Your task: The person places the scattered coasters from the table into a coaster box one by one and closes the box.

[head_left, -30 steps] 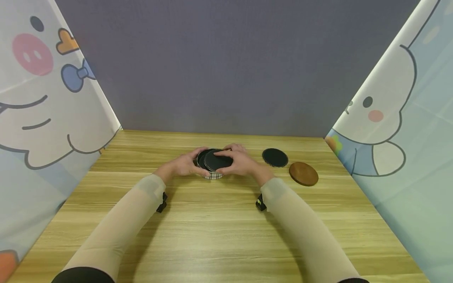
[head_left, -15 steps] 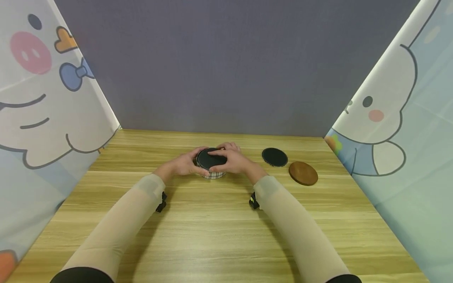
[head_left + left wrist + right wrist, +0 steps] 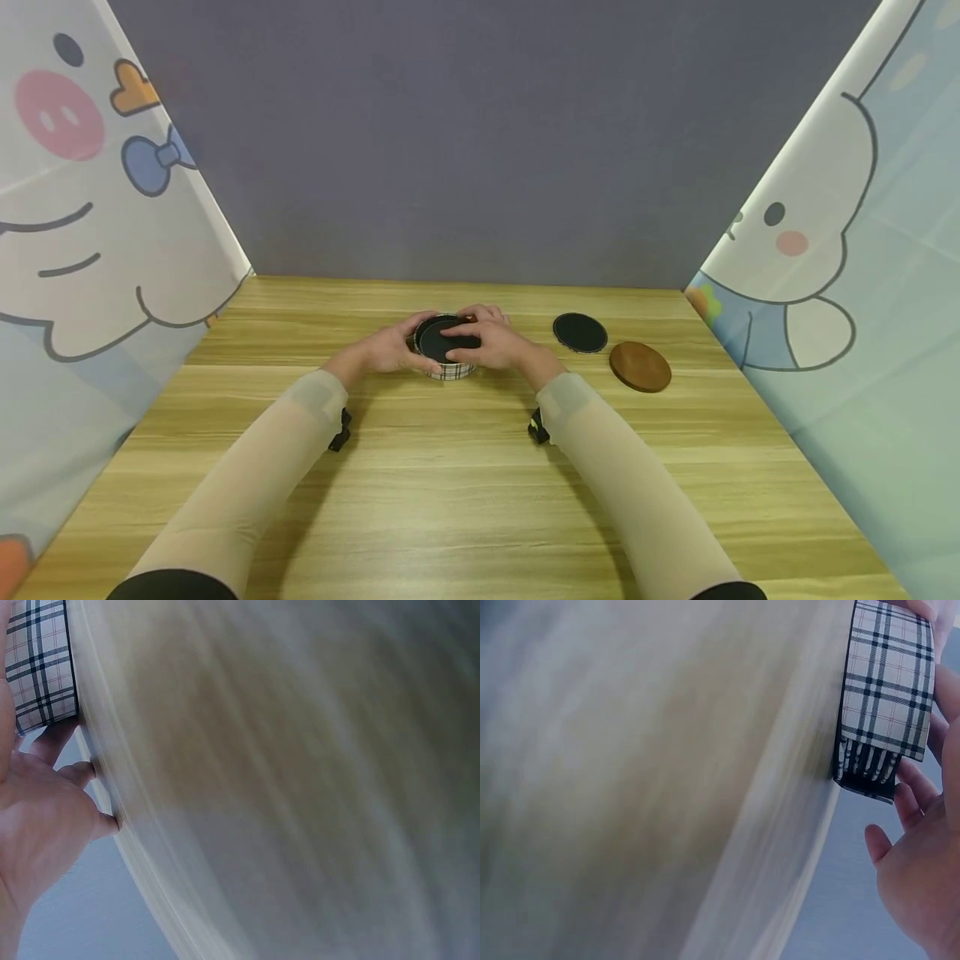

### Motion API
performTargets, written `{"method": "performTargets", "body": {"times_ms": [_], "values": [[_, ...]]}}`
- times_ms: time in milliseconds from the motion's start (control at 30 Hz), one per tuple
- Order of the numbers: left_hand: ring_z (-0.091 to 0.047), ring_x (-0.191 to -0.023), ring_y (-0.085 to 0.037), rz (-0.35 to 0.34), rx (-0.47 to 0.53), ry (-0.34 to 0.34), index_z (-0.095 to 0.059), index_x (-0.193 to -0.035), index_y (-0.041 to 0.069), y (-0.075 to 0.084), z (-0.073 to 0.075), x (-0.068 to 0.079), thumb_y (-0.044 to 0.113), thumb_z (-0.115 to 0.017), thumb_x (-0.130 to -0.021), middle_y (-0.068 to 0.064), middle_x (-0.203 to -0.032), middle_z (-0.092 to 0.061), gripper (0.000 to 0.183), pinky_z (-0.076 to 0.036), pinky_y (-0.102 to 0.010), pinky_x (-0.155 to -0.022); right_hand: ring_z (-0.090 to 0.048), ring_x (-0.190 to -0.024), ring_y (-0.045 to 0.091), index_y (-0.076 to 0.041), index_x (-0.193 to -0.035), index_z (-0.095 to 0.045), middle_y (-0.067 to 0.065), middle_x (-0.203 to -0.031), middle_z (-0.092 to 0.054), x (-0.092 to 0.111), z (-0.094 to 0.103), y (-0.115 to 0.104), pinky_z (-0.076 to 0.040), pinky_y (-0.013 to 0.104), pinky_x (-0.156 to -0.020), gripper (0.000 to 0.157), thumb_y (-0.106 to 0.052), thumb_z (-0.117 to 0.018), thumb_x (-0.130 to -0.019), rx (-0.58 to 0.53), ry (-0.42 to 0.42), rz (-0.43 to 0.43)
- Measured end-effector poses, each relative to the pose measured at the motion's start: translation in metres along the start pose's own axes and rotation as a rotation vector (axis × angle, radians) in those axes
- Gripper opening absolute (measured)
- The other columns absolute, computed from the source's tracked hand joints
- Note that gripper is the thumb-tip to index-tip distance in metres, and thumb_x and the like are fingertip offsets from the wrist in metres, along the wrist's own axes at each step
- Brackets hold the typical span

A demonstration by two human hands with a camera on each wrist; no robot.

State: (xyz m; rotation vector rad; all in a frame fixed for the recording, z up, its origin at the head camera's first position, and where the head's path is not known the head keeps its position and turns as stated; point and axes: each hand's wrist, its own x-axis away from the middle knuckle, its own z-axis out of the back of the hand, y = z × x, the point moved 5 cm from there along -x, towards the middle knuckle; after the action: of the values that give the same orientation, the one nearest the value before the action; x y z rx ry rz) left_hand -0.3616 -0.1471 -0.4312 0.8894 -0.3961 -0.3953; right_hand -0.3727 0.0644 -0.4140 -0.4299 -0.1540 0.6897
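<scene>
My left hand [image 3: 388, 348] grips the plaid case [image 3: 450, 373], inner disc [image 3: 433, 342] already in, right hand [image 3: 497, 342] splayed, black coaster [image 3: 580, 333] and brown coaster [image 3: 640, 367] remaining toward three o'clock.

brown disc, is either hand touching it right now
No, the brown disc lies apart on the table, while the left hand and right hand are both at the plaid holder.

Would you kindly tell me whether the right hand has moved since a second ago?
Yes: in the head view, the right hand has shifted slightly left, farther from the resting brown disc.
</scene>
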Motion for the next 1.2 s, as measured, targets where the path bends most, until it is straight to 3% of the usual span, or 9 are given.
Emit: {"method": "performTargets", "body": {"times_ms": [300, 467, 600, 700, 867, 1067, 1200], "values": [[-0.056, -0.147, -0.039, -0.017, 0.009, -0.005, -0.019, -0.177, 0.025, -0.002, -0.002, -0.001, 0.047, -0.095, -0.087, -0.017, -0.173, -0.042, 0.120, -0.042, -0.060, -0.123, -0.029, -0.159, 0.035, -0.034, -0.156, -0.064, 0.008, -0.173, -0.038, 0.005, 0.001, 0.005, -0.028, 0.062, -0.128, 0.051, -0.050, -0.068, -0.108, -0.046, 0.017, 0.028], [-0.054, -0.148, -0.041, -0.011, 0.029, 0.002, -0.020, -0.177, 0.025, 0.000, -0.001, 0.000, 0.042, -0.096, -0.087, -0.020, -0.171, -0.044, 0.119, -0.039, -0.062, -0.125, -0.040, -0.155, 0.038, -0.023, -0.157, -0.062, 0.014, -0.167, -0.043, 0.021, 0.011, 0.020, -0.039, 0.062, -0.124, 0.047, -0.037, -0.065, -0.112, -0.158, 0.024, 0.031], [-0.052, -0.150, -0.042, -0.021, 0.044, 0.014, -0.023, -0.176, 0.026, 0.000, 0.000, 0.000, 0.037, -0.098, -0.086, -0.021, -0.169, -0.046, 0.118, -0.034, -0.064, -0.128, -0.050, -0.148, 0.039, -0.019, -0.158, -0.060, 0.014, -0.162, -0.049, 0.040, 0.025, 0.041, -0.046, 0.061, -0.120, 0.045, -0.033, -0.061, -0.115, -0.172, 0.026, -0.025], [-0.052, -0.150, -0.041, -0.027, 0.042, 0.021, -0.025, -0.175, 0.026, -0.001, 0.001, -0.001, 0.037, -0.099, -0.084, -0.021, -0.168, -0.048, 0.118, -0.031, -0.065, -0.129, -0.047, -0.152, 0.042, -0.019, -0.158, -0.061, 0.015, -0.163, -0.051, 0.056, 0.038, 0.063, -0.037, 0.066, -0.125, 0.043, -0.030, -0.058, -0.116, -0.122, 0.044, -0.081], [-0.052, -0.150, -0.041, -0.026, 0.042, 0.019, -0.024, -0.176, 0.024, -0.001, 0.001, -0.001, 0.037, -0.099, -0.084, -0.021, -0.167, -0.048, 0.119, -0.033, -0.063, -0.129, -0.036, -0.157, 0.049, -0.018, -0.156, -0.063, 0.022, -0.166, -0.048, 0.080, 0.057, 0.102, -0.012, 0.078, -0.129, 0.041, -0.026, -0.055, -0.117, -0.026, 0.065, -0.177], [-0.052, -0.150, -0.041, -0.024, 0.045, 0.020, -0.023, -0.176, 0.024, -0.002, 0.000, -0.001, 0.036, -0.099, -0.084, -0.021, -0.167, -0.048, 0.120, -0.033, -0.063, -0.129, -0.029, -0.156, 0.060, -0.016, -0.160, -0.058, 0.029, -0.169, -0.039, 0.102, 0.074, 0.138, -0.009, 0.085, -0.123, 0.043, -0.021, -0.052, -0.118, 0.090, 0.066, -0.298], [-0.053, -0.150, -0.041, -0.027, 0.034, 0.024, -0.024, -0.176, 0.025, -0.002, 0.000, -0.002, 0.038, -0.099, -0.084, -0.021, -0.167, -0.049, 0.119, -0.032, -0.064, -0.129, -0.023, -0.158, 0.062, -0.018, -0.164, -0.054, 0.030, -0.173, -0.032, 0.110, 0.077, 0.150, -0.009, 0.086, -0.122, 0.046, -0.022, -0.052, -0.118, 0.110, 0.030, -0.341]]}}
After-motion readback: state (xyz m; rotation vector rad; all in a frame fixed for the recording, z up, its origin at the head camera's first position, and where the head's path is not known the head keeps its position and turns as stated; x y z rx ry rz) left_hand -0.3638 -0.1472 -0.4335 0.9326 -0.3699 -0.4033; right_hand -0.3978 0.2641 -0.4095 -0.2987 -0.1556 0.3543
